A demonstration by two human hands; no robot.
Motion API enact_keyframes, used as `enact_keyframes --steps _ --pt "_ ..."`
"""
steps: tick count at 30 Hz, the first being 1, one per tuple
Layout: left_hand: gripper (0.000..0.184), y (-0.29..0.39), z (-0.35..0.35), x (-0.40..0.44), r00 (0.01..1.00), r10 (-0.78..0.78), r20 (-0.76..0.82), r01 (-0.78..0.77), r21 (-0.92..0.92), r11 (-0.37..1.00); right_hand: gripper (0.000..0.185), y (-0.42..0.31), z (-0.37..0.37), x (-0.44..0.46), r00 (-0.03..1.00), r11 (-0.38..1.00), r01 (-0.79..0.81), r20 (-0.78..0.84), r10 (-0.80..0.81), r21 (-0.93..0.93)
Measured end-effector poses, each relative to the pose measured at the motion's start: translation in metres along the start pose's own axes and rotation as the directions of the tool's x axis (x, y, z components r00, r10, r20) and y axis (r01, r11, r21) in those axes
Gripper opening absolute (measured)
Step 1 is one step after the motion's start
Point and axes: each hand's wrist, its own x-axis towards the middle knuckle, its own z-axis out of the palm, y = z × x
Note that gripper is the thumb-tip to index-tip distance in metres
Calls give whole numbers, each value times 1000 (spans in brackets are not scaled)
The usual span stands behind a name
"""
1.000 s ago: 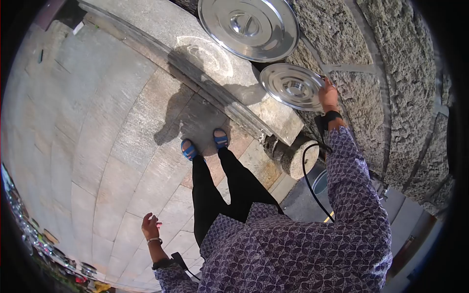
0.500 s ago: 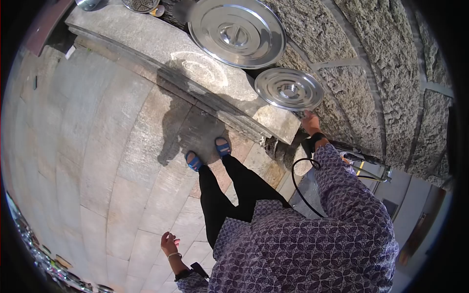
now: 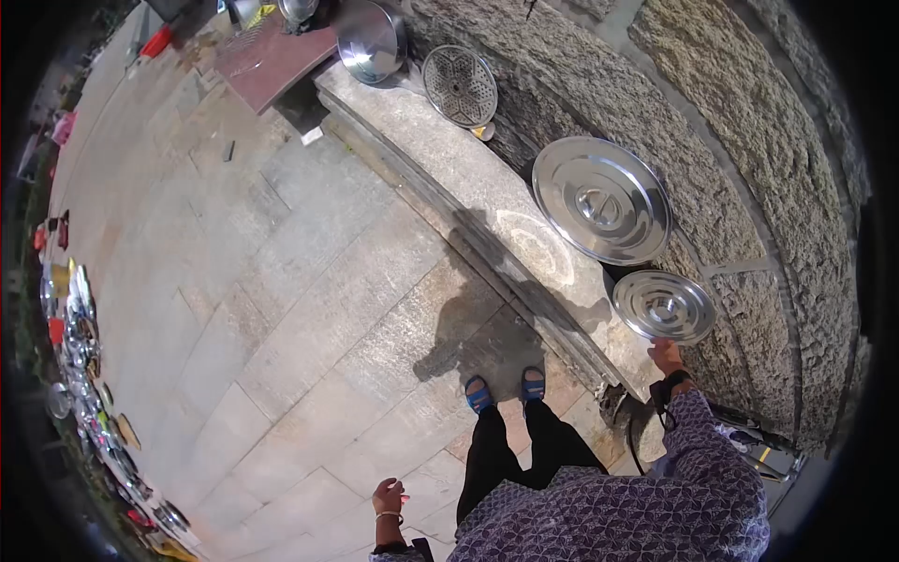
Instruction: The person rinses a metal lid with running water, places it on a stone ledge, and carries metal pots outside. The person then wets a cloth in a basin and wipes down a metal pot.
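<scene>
My right hand (image 3: 667,356) is at the lower rim of a small round steel pot lid (image 3: 641,309), its fingers closed on the edge. This lid leans against the rough stone wall at the near end of a stone ledge. Beside it a larger steel pot lid (image 3: 571,192) with a central handle also leans on the wall. My left hand (image 3: 389,496) hangs low over the paving, away from the lids, with loosely bent fingers apart and nothing visible in it.
Farther along the stone ledge (image 3: 393,117) stand a perforated steel steamer plate (image 3: 459,86) and a shiny steel lid or basin (image 3: 370,42). A reddish table (image 3: 276,61) adjoins the ledge's far end. Many metal wares (image 3: 94,375) lie along the far left.
My view has swung left and up, showing more of the ledge, table and far wares. The right hand remains at the small lid's rim. The left hand still hangs low.
</scene>
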Motion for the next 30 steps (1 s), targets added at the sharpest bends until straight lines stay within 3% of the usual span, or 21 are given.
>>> enact_keyframes --steps 1,6,7,8,10,11,12,13,14,15,16,17,18,20,22,24,25,27,28,29,30 --pt "31 -2 -3 -3 1000 -29 2 29 15 999 32 0 0 -31 953 857 -260 261 154 445" --pt "29 -3 -30 3 997 -69 -21 69 -15 998 33 -92 8 -49 862 807 -389 484 150 443" --pt "30 3 -34 5 995 -83 -48 81 -57 995 31 -97 13 -42 756 529 -582 651 73 617" --pt "30 5 -38 13 997 -65 -51 61 -79 995 28 -96 20 -35 634 187 -749 770 -74 635" --pt "28 -18 -47 33 993 -65 -100 52 -124 991 28 -116 34 -35 714 660 -510 699 -34 552" --pt "28 -30 -56 45 993 -63 -100 49 -132 990 32 -131 35 -34 674 744 -527 735 71 411" --pt "34 -40 -67 59 998 -15 -59 11 -59 998 32 -135 41 -27 676 748 -521 734 66 412" --pt "39 -48 -74 71 999 30 -15 -30 14 999 32 -111 66 -10 679 852 -247 709 -188 462" --pt "39 -54 -76 84 999 31 -19 -31 12 999 33 -104 82 0 601 861 43 675 -427 507" --pt "33 -57 -79 97 994 72 -81 -71 9 997 27 -139 69 -1 536 872 16 732 -420 489" --pt "29 -49 -84 108 983 114 -142 -114 10 993 27 -160 67 5 534 870 16 731 -425 494" --pt "32 -27 -89 98 992 -70 -104 54 -149 987 25 -177 67 11 461 690 598 530 -712 407" --pt "32 -9 -93 98 991 -75 -108 60 -142 988 23 -196 67 15 198 270 953 386 -901 141" --pt "37 29 -105 95 980 -144 -136 104 -264 959 21 -233 76 37 177 259 956 431 -885 139" --pt "27 97 -115 82 968 -233 -91 204 -251 946 19 -265 85 58 233 271 961 377 -896 52" --pt "28 132 -134 81 979 -192 -70 167 -271 948 20 -334 77 84 203 210 977 369 -907 -23" --pt "28 137 -144 85 978 -198 -71 172 -277 946 18 -373 82 105 170 172 984 440 -882 -35" --pt "43 138 -158 89 981 -144 -134 81 -393 916 18 -456 81 133 109 104 994 522 -846 -40" --pt "42 140 -164 91 976 -162 -145 87 -427 900 22 -508 74 136 568 754 607 528 -632 250" --pt "41 143 -170 92 970 -201 -140 121 -441 889 27 -554 71 144 724 896 -173 670 -165 408" --pt "41 148 -174 95 962 -245 -124 166 -449 878 27 -591 76 160 716 904 -152 675 -178 400"
